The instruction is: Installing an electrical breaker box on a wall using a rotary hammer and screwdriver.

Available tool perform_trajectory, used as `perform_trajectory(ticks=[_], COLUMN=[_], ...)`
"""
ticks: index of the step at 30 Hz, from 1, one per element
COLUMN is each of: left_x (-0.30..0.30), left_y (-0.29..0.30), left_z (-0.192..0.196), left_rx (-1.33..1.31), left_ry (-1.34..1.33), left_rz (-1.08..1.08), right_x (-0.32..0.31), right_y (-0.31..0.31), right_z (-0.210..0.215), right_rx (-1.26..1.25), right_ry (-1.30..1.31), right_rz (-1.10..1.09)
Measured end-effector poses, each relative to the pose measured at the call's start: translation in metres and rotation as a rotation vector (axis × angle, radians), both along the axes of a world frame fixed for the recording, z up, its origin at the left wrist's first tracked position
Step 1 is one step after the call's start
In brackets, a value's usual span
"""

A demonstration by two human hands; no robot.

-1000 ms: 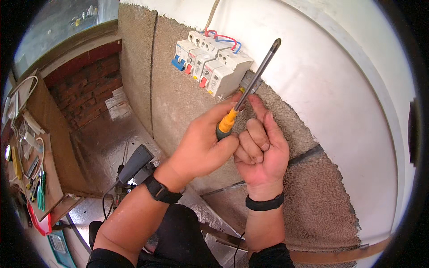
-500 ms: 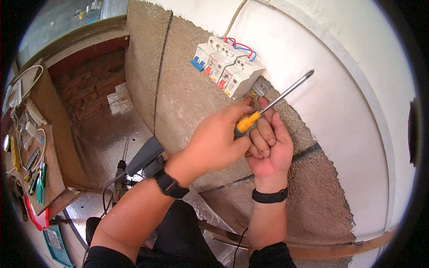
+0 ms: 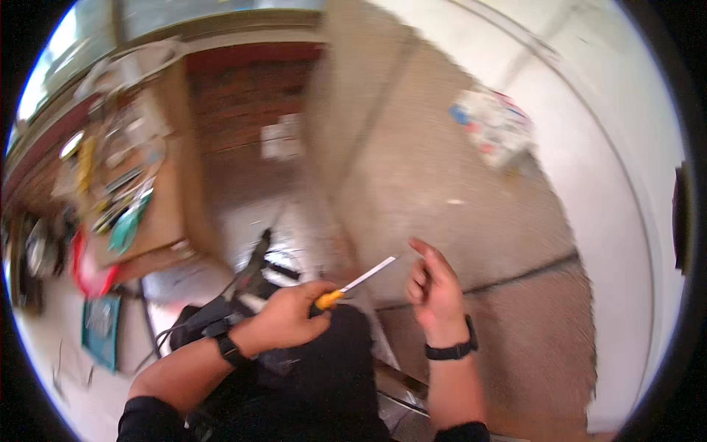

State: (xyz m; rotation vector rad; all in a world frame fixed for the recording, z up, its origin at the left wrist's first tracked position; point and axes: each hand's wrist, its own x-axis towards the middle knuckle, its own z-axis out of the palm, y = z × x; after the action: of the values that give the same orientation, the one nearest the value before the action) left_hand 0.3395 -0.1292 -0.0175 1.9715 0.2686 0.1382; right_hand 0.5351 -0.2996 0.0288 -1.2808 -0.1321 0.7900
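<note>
A screwdriver [image 3: 361, 278] with a yellow handle and a slim metal shaft is gripped in my left hand [image 3: 283, 317], its tip pointing up and to the right. Just past that tip is my right hand [image 3: 436, 295], index finger stretched out and the others loosely bent; nothing shows in it. Both hands are off the wall. Blurred at the upper right, a row of white circuit breakers [image 3: 495, 129] with blue and red levers is mounted on the rough wall [image 3: 412, 184]. Red and blue wires run along its top.
A power drill [image 3: 258, 272] stands near my left forearm. On the left, a wooden bench [image 3: 166, 228] bears green-handled scissors [image 3: 129, 225] and several other tools. Below it are a red basin [image 3: 92, 272] and a teal tray [image 3: 101, 335].
Both hands have come down and away from the circuit breakers, and they are now apart. The screwdriver moved left with my left hand. The view has swung left, showing more of the bench.
</note>
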Motion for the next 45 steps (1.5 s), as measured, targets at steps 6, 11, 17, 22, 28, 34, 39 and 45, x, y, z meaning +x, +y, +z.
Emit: perform_trajectory(ticks=[6, 11, 17, 22, 28, 34, 39, 45], left_x=[-0.113, -0.195, -0.240, -0.264, -0.295, -0.317, -0.323, -0.308], left_y=[0.011, 0.009, 0.011, 0.025, 0.041, 0.058, 0.077, 0.181], left_z=[-0.030, -0.045, -0.042, -0.032, -0.045, -0.061, -0.061, -0.040], left_rx=[-0.012, -0.060, -0.468, -0.570, -0.624, -0.655, -0.664, 0.180], left_ry=[0.086, 0.094, 0.111, 0.029, -0.036, -0.021, -0.032, -0.195], left_rz=[0.244, 0.408, 0.607, 0.696, 0.896, 0.983, 1.026, 1.192], right_x=[-0.059, -0.113, -0.165, -0.200, -0.220, -0.228, -0.234, -0.240], right_y=[0.013, 0.051, 0.121, 0.184, 0.260, 0.312, 0.340, 0.352], right_z=[-0.073, -0.078, -0.055, -0.046, -0.051, -0.074, -0.081, -0.074], right_rx=[-0.094, -0.107, -0.260, -0.216, -0.225, -0.262, -0.256, -0.285], right_ry=[0.264, 0.171, -0.608, -1.265, -1.579, -1.760, -1.885, -1.892], right_rz=[0.249, 0.462, 0.735, 0.720, 0.732, 0.713, 0.699, 0.717])
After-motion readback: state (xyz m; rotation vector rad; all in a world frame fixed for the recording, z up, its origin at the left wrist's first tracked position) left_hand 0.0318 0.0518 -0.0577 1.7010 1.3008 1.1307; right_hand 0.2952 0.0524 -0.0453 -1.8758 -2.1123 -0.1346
